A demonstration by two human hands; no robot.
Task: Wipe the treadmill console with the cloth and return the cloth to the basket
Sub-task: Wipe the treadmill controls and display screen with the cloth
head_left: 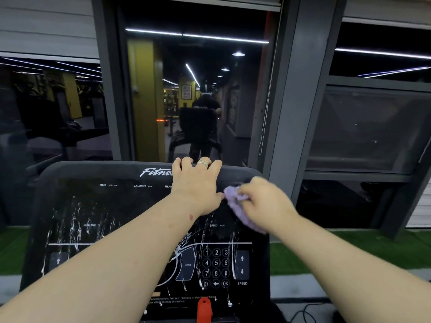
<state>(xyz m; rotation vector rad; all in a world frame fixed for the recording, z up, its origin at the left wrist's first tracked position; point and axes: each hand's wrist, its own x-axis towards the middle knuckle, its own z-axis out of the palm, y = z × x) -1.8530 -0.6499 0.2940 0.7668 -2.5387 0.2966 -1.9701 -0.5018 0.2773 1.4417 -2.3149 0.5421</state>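
While the left hand curls over the top edge of the treadmill console, its fingers wrapped round the rim and a ring on one of them, the right hand works just beside it with a lilac cloth. That hand is closed around the cloth — bunched in the fingers, with a loose fold trailing down toward the wrist — and presses it against the upper right part of the dark panel. The right hand and the cloth are blurred, so the exact finger positions cannot be told. The left thumb lies very close to the cloth's edge, perhaps touching it.

White streaks and drips run down the console face, thick across the left half under the "TIME" and "CALORIES" labels and again around the number keypad lower right. Beside the keypad sit the speed arrows, and at the bottom edge an orange-red safety clip stands upright. A cable loops on the surface at lower right.

Beyond the console a dark window reflects ceiling strip lights and a person standing at the machine. Green turf lies on the floor behind the console, on both sides — the basket is nowhere in view.
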